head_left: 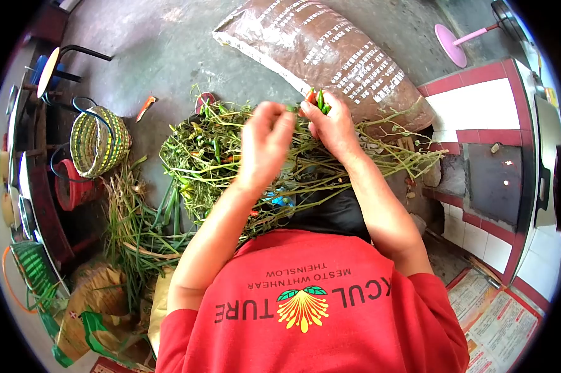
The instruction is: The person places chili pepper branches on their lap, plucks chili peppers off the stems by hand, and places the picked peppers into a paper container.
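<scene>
My right hand (335, 127) is closed around a few chili peppers (321, 101), green ones and a red one, their tips sticking out past the fingers. Beside it, my left hand (266, 140) has its fingers curled together, slightly blurred. A bit of green shows at its fingertips, too small to name. Under both hands a large heap of pulled pepper plants (215, 158) lies across my lap, wilted leaves to the left and bare stems to the right. Some green and red peppers show among the leaves.
A big brown printed sack (336, 53) lies just beyond the plants. To the left stand a woven basket (99, 142) and a red bucket (75, 186), near long green stalks (137, 230). A tiled stove (492, 180) is on the right, with printed paper (498, 323) below.
</scene>
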A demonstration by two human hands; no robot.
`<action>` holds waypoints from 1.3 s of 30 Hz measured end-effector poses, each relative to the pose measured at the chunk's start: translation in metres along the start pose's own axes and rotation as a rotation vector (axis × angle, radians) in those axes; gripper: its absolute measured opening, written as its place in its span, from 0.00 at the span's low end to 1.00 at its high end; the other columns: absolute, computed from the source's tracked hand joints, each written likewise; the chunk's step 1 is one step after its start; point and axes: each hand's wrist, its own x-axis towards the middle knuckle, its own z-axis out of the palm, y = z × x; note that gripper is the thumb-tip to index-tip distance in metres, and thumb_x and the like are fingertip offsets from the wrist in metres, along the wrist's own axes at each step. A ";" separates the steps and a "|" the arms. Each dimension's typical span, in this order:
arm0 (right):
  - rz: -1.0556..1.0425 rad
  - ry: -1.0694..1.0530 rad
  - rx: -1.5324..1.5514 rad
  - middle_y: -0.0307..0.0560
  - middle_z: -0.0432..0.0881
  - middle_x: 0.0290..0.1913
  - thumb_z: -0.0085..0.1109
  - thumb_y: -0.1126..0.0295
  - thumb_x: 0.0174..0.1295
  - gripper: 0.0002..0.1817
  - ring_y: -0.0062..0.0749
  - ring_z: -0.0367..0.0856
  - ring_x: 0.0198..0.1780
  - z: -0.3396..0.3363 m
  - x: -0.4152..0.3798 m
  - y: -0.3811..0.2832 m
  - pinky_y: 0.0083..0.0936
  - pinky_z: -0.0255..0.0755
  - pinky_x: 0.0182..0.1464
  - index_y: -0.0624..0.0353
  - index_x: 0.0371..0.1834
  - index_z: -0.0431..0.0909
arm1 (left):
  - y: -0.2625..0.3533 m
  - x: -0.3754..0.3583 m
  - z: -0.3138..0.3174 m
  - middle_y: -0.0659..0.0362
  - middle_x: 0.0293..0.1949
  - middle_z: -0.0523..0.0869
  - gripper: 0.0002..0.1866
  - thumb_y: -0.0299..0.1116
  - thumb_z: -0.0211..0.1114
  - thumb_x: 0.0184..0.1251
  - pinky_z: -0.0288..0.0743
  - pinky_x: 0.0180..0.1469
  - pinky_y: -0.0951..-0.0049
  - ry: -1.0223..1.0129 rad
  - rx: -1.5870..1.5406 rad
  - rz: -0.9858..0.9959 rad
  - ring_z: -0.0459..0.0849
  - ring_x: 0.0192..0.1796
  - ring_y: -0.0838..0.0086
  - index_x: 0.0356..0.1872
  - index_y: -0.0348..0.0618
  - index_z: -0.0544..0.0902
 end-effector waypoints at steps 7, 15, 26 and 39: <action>-0.159 0.080 -0.118 0.33 0.74 0.21 0.60 0.73 0.58 0.05 0.14 0.71 0.23 0.004 -0.018 -0.007 0.16 0.66 0.25 0.62 0.34 0.76 | 0.027 0.002 -0.035 0.52 0.33 0.81 0.10 0.37 0.50 0.68 0.71 0.24 0.74 -0.138 -0.823 -0.341 0.81 0.31 0.69 0.34 0.43 0.74; -0.576 -0.088 -0.469 0.48 0.78 0.29 0.64 0.78 0.49 0.09 0.40 0.78 0.28 0.012 -0.052 -0.042 0.28 0.71 0.32 0.60 0.35 0.78 | 0.043 -0.036 -0.039 0.72 0.18 0.69 0.06 0.33 0.63 0.63 0.53 0.18 0.87 -0.087 -0.280 -0.280 0.61 0.16 0.90 0.30 0.44 0.76; -0.723 -0.216 -0.761 0.41 0.73 0.27 0.64 0.75 0.46 0.09 0.36 0.77 0.26 0.021 -0.068 -0.055 0.29 0.72 0.27 0.54 0.32 0.78 | 0.033 -0.061 -0.058 0.72 0.22 0.74 0.04 0.28 0.64 0.60 0.59 0.24 0.85 -0.034 -0.048 -0.172 0.65 0.24 0.91 0.31 0.39 0.79; -0.706 -0.406 -0.733 0.43 0.74 0.28 0.62 0.77 0.46 0.09 0.37 0.78 0.29 0.040 -0.075 -0.059 0.30 0.72 0.29 0.56 0.32 0.78 | 0.034 -0.079 -0.083 0.72 0.20 0.71 0.05 0.30 0.63 0.59 0.54 0.19 0.87 -0.109 -0.129 -0.324 0.64 0.18 0.90 0.31 0.42 0.78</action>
